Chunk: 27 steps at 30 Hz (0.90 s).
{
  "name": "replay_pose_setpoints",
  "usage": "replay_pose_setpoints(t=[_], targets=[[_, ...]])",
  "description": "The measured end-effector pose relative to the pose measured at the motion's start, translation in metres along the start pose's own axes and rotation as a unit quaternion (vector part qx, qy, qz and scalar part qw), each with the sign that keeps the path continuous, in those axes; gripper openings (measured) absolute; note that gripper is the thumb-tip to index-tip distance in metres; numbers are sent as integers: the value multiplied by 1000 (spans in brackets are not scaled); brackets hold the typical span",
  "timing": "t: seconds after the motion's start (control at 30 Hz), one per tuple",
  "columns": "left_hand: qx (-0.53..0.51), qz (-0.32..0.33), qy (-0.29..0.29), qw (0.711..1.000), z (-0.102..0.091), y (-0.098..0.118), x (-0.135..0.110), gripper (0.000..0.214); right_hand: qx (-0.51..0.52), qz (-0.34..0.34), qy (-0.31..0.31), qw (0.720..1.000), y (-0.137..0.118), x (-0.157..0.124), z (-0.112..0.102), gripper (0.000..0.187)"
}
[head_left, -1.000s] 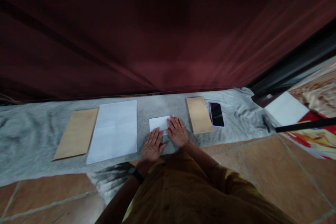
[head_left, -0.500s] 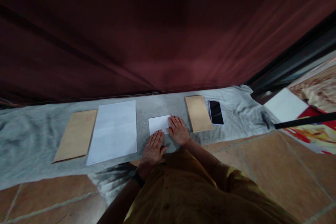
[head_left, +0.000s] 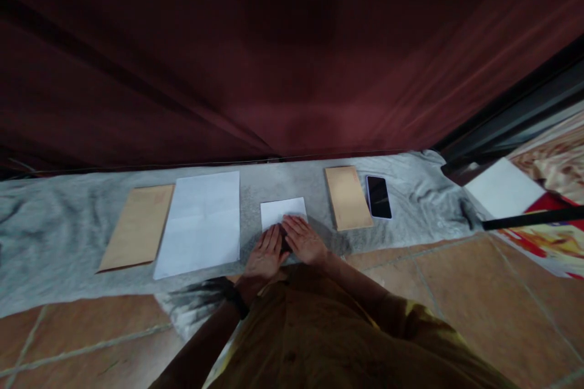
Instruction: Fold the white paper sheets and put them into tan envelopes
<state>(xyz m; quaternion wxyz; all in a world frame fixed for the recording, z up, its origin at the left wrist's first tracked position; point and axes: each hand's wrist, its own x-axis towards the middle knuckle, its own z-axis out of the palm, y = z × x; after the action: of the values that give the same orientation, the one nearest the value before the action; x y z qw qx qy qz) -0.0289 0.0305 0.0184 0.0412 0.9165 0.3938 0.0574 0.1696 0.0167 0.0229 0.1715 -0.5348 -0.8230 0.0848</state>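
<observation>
A small folded sheet of white paper [head_left: 278, 209] lies on the grey cloth straight in front of me. My left hand [head_left: 264, 253] rests flat over its near left part, fingers stretched out. Beside it, my right hand [head_left: 305, 241] lies flat across the near right part, its fingertips close to the left ones. Both hands are open and press down on the paper; its near edge is hidden under them. To the left is a large white sheet [head_left: 201, 222] with faint creases. A brown envelope [head_left: 348, 197] is to the right of my right hand.
Another brown envelope [head_left: 137, 228] lies left of the large sheet, partly under it. A phone [head_left: 378, 197] with a dark screen sits right of the nearer envelope. The grey cloth [head_left: 45, 237] covers a narrow surface against a dark red curtain [head_left: 292, 103]. Tiled floor [head_left: 502, 298] shows below.
My right hand has slid from the paper's right side toward its near middle, closer to my left hand. More of the paper's far right part shows. The view has shifted slightly.
</observation>
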Motion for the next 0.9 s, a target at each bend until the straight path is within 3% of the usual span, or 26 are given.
replay_pose_setpoints(t=[0.23,0.37,0.57,0.9], targets=[[-19,-18,18,999,0,-6,-15,59,-24,13,7,1000,3,-35,-1,52],[-10,-12,24,1000,-12,-5,6,57,-34,6,0,999,8,-38,-3,51],[0,-73,32,997,-18,-5,52,64,-37,-1,-10,999,7,-37,-5,55],[8,-74,-7,997,-10,-4,57,66,-28,37,12,999,8,-47,-9,54]])
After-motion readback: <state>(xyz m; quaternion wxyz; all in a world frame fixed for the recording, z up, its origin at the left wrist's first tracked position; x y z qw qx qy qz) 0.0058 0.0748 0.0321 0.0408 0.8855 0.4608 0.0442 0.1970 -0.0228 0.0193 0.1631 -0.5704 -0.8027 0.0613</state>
